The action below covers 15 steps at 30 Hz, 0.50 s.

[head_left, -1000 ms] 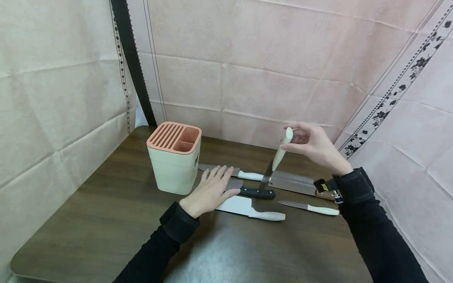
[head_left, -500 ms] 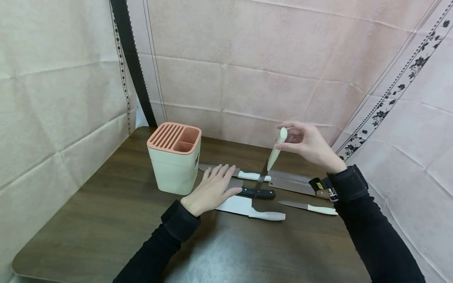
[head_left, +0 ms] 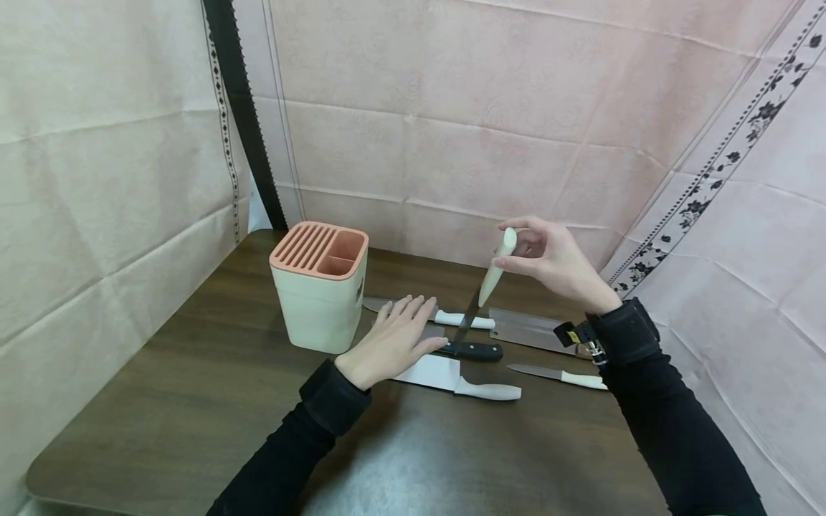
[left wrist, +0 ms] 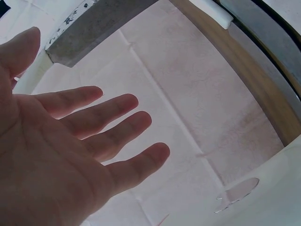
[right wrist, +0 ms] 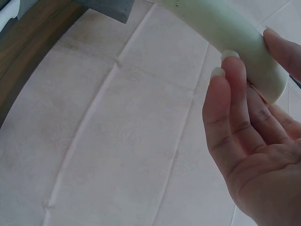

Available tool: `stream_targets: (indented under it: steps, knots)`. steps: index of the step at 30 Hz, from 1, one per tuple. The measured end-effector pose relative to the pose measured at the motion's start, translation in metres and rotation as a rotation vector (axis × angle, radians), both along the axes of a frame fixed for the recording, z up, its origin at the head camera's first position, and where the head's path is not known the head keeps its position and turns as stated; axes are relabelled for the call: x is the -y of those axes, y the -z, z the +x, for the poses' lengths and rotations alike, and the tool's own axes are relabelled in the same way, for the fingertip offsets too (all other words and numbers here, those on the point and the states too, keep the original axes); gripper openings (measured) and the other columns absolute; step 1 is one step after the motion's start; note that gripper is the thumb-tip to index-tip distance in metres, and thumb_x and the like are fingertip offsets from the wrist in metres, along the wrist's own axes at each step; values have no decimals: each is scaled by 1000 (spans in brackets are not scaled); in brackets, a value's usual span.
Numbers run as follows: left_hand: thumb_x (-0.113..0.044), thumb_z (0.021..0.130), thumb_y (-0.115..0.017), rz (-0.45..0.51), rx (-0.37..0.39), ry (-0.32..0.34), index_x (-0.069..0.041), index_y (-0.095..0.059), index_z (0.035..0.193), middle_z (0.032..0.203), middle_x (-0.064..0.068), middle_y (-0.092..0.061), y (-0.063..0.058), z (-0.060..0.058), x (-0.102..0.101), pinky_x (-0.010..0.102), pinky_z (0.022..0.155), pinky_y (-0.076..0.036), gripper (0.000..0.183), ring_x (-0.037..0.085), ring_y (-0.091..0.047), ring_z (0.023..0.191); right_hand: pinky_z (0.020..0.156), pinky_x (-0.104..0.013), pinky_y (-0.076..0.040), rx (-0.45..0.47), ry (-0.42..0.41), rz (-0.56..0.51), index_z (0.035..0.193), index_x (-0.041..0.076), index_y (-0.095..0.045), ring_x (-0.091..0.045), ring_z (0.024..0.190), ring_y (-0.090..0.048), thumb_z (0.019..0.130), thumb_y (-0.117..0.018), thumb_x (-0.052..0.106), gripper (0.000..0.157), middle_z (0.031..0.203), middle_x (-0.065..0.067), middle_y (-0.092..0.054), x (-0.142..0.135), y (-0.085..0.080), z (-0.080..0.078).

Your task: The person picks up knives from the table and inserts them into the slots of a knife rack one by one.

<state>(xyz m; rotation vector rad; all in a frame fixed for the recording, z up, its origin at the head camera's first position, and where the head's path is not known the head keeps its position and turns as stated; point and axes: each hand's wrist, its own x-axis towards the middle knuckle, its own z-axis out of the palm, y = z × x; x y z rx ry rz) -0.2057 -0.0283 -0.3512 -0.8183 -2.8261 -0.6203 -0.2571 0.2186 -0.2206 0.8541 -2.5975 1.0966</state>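
Observation:
My right hand (head_left: 548,261) holds a knife by its pale green handle (head_left: 498,265) between thumb and fingers. Its dark blade (head_left: 470,315) slants down to the left over the knives on the table. In the right wrist view the handle (right wrist: 230,35) lies between thumb and fingertips. My left hand (head_left: 390,342), fingers straight and apart, is over the left ends of the lying knives and holds nothing; contact cannot be told. Partly under it in view are a black-handled knife (head_left: 477,351) and a white-handled cleaver (head_left: 487,390). Behind lies a white-handled knife (head_left: 464,320).
A pale green knife block (head_left: 316,312) with an orange slotted top stands left of the knives. A wide cleaver (head_left: 529,331) and a small white-handled knife (head_left: 584,380) lie to the right. Patterned cloth (head_left: 439,165) hangs behind the brown table (head_left: 193,401).
My right hand has moved left with the pale green-handled knife, whose blade has come nearer my left hand. The left hand has barely shifted, slightly right and up.

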Motion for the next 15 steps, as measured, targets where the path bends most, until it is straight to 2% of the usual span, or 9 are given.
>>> stream_targets:
  steps: [6,15]
  knots:
    - [-53,94,-38,14,16,6,-7,-24,146,149,20,-32,-2,-1,-4,61,108,-21,71,34,-21,136,67,-25,-48,13,-10,-15,119,13,-57,-18,77,-65,76,-75,22,47,85,-14,-71,5,1,0]
    - [-48,95,-39,47,-13,46,-2,-25,144,147,21,-35,-5,-4,-6,52,110,-27,69,32,-24,136,67,-24,-50,15,-19,-29,120,15,-57,-19,76,-66,75,-76,24,49,92,-9,-69,14,0,-1]
